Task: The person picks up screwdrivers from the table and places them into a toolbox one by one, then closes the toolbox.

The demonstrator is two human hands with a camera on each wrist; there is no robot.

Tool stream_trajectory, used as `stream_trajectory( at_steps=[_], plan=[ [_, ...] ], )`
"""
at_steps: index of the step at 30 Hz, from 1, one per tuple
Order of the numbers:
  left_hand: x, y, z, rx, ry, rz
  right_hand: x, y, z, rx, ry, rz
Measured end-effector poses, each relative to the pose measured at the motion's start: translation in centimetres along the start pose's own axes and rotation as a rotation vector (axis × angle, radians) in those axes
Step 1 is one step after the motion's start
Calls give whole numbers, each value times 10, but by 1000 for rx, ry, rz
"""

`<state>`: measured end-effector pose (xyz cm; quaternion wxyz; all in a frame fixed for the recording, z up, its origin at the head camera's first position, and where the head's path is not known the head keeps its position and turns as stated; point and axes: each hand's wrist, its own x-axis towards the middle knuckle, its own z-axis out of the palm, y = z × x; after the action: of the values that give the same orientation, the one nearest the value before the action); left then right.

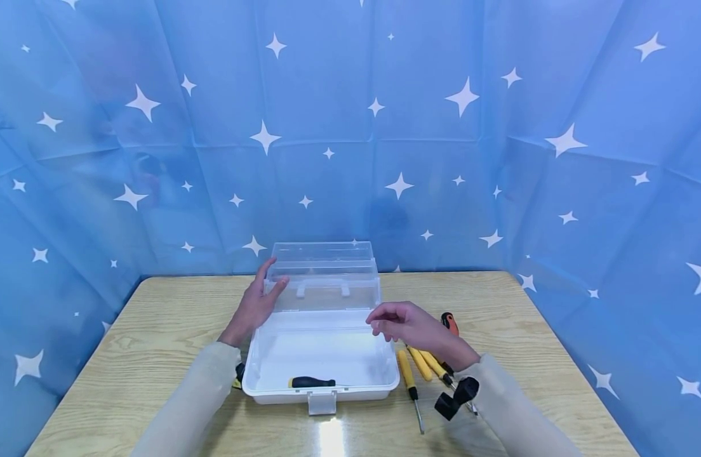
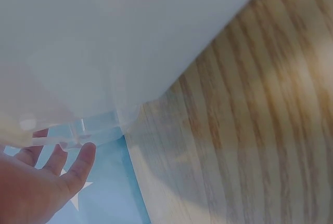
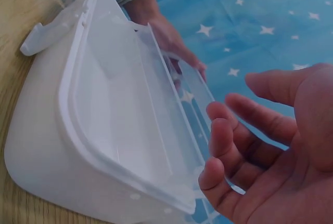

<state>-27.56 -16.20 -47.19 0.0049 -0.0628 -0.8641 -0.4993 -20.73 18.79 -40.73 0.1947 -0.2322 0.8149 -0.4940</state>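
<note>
A white plastic box (image 1: 322, 355) stands with its clear lid (image 1: 322, 295) raised at the back. My left hand (image 1: 258, 304) holds the lid's left edge, thumb on the inner side and fingers behind; in the left wrist view those fingers (image 2: 78, 167) are beside the clear plastic. My right hand (image 1: 404, 322) hovers over the box's right rear side with loosely bent fingers and nothing in them; the right wrist view shows the empty palm (image 3: 281, 182) too. Inside the box, along its front wall, lies a black-and-yellow screwdriver (image 1: 312, 382).
Right of the box, several yellow-handled tools lie on the wooden table (image 1: 527, 355), among them a screwdriver (image 1: 407, 374). A red-and-black handle (image 1: 449, 324) shows behind my right forearm. A yellow-and-black object (image 1: 237, 377) peeks out at the box's left. A blue star-patterned cloth (image 1: 350, 158) hangs behind.
</note>
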Motion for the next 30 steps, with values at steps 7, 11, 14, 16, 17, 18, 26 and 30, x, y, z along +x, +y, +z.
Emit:
stream_trajectory(
  at_steps=[7, 11, 14, 16, 17, 18, 26, 30],
  plan=[
    [-1, -1, 0, 4, -12, -12, -8, 3, -6, 41, 60, 52],
    [-1, -1, 0, 4, -10, -8, -10, 9, -11, 37, 77, 56],
    [-1, 1, 0, 4, -7, -7, -11, 13, -14, 28, 90, 60],
    [-2, 2, 0, 3, -4, -5, -12, 15, -15, 27, 98, 65],
    [-2, 1, 0, 5, -4, -5, -12, 16, -15, 24, 100, 67],
    [-2, 1, 0, 6, -4, -4, -13, 16, -16, 25, 100, 69],
    [-2, 0, 0, 4, -3, -6, -16, 22, -21, 14, 118, 93],
    [-2, 1, 0, -2, -2, -6, -18, 23, -25, 7, 122, 75]
  ],
)
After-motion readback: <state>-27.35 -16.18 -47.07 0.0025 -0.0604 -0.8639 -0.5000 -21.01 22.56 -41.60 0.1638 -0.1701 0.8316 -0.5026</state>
